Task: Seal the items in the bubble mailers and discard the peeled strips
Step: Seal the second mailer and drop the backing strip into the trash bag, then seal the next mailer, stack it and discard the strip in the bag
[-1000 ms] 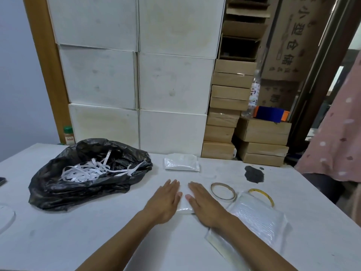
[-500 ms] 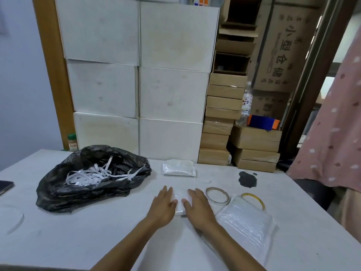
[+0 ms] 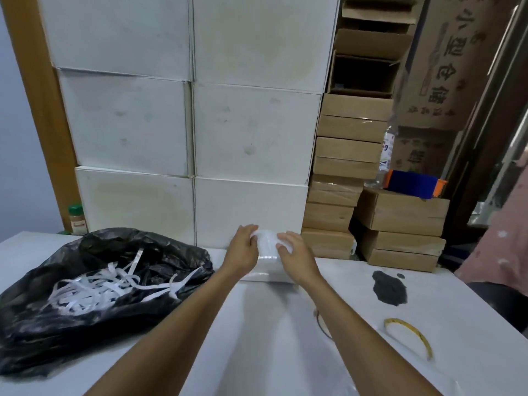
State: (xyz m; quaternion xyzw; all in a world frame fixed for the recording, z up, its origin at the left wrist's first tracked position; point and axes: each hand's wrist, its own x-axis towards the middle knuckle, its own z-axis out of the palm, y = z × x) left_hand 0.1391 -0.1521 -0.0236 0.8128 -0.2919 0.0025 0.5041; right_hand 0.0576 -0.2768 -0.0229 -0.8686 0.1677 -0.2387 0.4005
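Sitting right of the bag (image 3: 114, 247) of strips (image 3: 94, 290), the left hand (image 3: 243, 250) grips the mailer (image 3: 267, 242) at its left end, the right hand (image 3: 297, 260) at its right end, long axis crosswise, raised over the table's (image 3: 271, 324) far edge; earlier both palms pressed it flat, nearer

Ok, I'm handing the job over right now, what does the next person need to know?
Left hand and right hand: both grip one small white bubble mailer, raised at the far side of the table.
Under it, what looks like a second mailer lies flat.
The black bag on the left holds peeled strips.
Done: many strips binned. Whether the held mailer is sealed cannot be told.
Left: set it down, check its flap, seal any others, bin their strips.
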